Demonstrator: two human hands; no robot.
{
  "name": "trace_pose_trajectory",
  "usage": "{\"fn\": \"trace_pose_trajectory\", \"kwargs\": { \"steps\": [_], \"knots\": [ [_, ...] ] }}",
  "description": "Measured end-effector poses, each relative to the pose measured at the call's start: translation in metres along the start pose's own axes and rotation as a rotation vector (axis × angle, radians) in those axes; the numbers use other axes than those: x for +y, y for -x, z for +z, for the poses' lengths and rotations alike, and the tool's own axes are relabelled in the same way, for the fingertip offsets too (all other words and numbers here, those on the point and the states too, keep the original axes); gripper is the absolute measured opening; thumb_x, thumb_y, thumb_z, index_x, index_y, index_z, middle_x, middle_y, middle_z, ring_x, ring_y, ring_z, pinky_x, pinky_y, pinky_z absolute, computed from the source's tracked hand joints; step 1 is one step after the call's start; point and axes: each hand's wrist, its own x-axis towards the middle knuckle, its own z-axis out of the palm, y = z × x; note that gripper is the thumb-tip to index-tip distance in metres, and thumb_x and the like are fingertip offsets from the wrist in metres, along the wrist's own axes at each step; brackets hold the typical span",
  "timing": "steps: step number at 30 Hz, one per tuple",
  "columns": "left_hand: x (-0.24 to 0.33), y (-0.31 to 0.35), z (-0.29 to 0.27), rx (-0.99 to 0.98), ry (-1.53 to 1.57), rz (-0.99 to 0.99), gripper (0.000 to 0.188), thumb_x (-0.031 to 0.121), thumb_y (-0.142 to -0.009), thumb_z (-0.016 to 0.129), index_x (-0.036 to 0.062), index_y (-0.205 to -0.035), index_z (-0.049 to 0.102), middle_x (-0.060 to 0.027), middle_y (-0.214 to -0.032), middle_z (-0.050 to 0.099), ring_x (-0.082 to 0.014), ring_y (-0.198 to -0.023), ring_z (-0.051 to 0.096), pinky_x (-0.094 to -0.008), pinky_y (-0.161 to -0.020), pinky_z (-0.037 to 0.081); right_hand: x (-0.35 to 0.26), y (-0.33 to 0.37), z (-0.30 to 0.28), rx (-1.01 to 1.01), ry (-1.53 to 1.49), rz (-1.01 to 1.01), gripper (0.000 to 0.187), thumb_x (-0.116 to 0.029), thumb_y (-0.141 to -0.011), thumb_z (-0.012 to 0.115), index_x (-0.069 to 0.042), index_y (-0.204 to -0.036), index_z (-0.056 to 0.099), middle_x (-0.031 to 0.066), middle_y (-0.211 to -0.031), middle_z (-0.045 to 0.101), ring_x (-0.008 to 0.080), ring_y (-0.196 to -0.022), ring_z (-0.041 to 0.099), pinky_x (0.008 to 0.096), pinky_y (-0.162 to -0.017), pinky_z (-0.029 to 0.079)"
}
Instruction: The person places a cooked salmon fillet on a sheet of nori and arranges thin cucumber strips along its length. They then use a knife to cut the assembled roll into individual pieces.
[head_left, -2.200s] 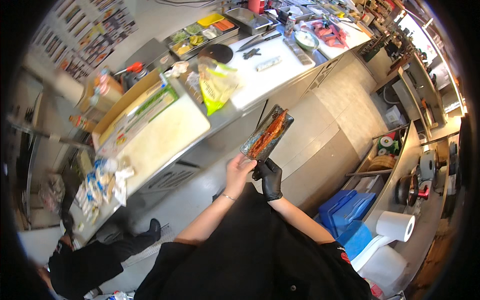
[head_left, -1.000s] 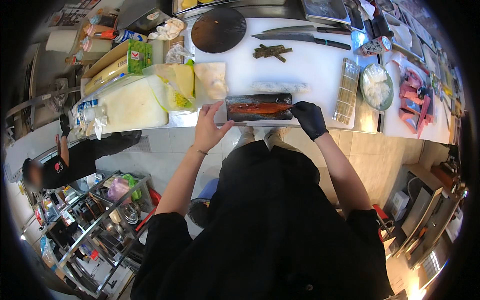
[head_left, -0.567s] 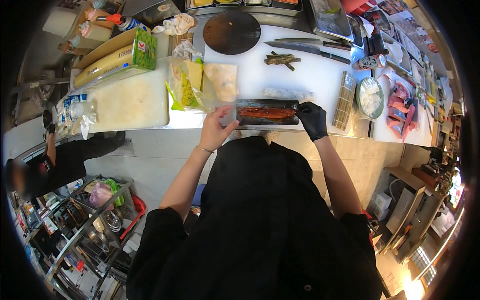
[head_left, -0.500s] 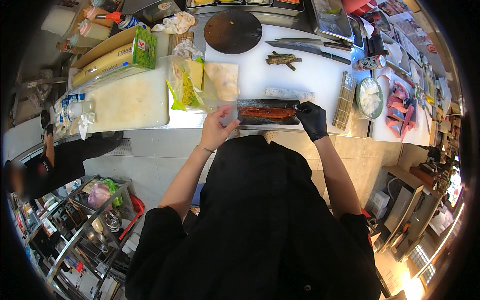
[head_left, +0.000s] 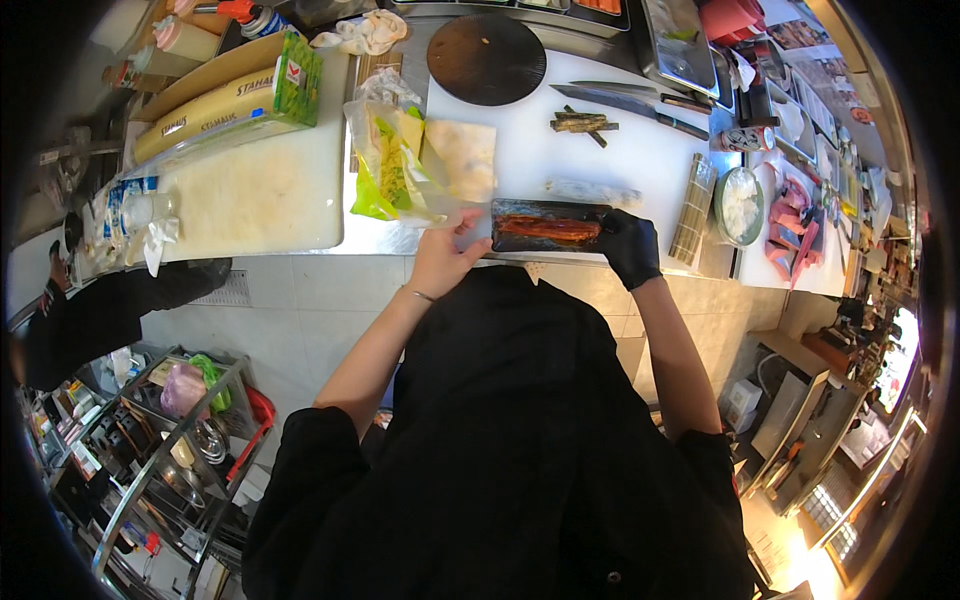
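Observation:
A black rectangular plate [head_left: 512,242] lies near the counter's front edge, with a long strip of glazed reddish-brown food [head_left: 548,229] along it. My right hand [head_left: 632,248], in a black glove, is closed at the plate's right end, its fingertips partly hidden. At the left end, the thumb of my bare left hand [head_left: 448,255] meets the plate's edge; its other fingers are apart and hold nothing. Just beyond the plate lies a pale, wrapped-looking roll [head_left: 592,191]. An open bag with yellow-green crumbs [head_left: 391,170] and a pale square sheet [head_left: 462,158] are past my left hand.
Two knives [head_left: 630,100], dark strips [head_left: 583,123] and a round dark board [head_left: 487,60] occupy the white work surface. Rightward are a bamboo mat [head_left: 693,208], a bowl of white food [head_left: 739,205] and pink fish pieces [head_left: 793,228]. A person's dark sleeve [head_left: 75,320] shows far left.
My left hand has come closer to the plate, its thumb now at the edge. My gloved right fingers have shifted around the right end. The other person has moved further left.

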Motion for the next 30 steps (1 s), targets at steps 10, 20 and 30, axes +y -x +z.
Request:
{"fn": "trace_pose_trajectory", "kwargs": {
  "steps": [10, 20, 30],
  "knots": [
    [0.003, 0.003, 0.0, -0.017, -0.086, 0.046, 0.05, 0.017, -0.089, 0.085, 0.0063, -0.135, 0.069, -0.0117, -0.107, 0.072, -0.0197, -0.097, 0.068, -0.0329, -0.071, 0.057, -0.115, 0.018, -0.052, 0.065, -0.07, -0.267, 0.017, -0.007, -0.081, 0.077, -0.004, -0.098, 0.077, 0.0182, -0.089, 0.078, 0.0352, -0.081, 0.078, 0.0387, -0.073, 0.061],
    [0.0, 0.006, -0.001, 0.049, -0.04, 0.058, 0.048, 0.014, -0.087, 0.086, 0.006, -0.132, 0.072, -0.0071, -0.103, 0.07, -0.0165, -0.091, 0.064, -0.03, -0.067, 0.057, -0.166, -0.002, -0.104, 0.046, -0.192, -0.411, 0.011, -0.01, -0.079, 0.075, -0.004, -0.088, 0.075, 0.0171, -0.082, 0.076, 0.0354, -0.076, 0.076, 0.04, -0.071, 0.06],
    [0.046, -0.016, 0.033, 0.275, -0.404, 0.259, 0.049, 0.029, -0.082, 0.088, 0.0113, -0.124, 0.071, -0.012, -0.113, 0.07, -0.0341, -0.101, 0.067, -0.0468, -0.085, 0.057, -0.082, -0.037, -0.101, 0.028, -0.102, -0.263, 0.014, -0.014, -0.085, 0.081, -0.003, -0.092, 0.08, 0.0153, -0.087, 0.08, 0.0236, -0.078, 0.079, 0.0339, -0.075, 0.061]
  ]
}}
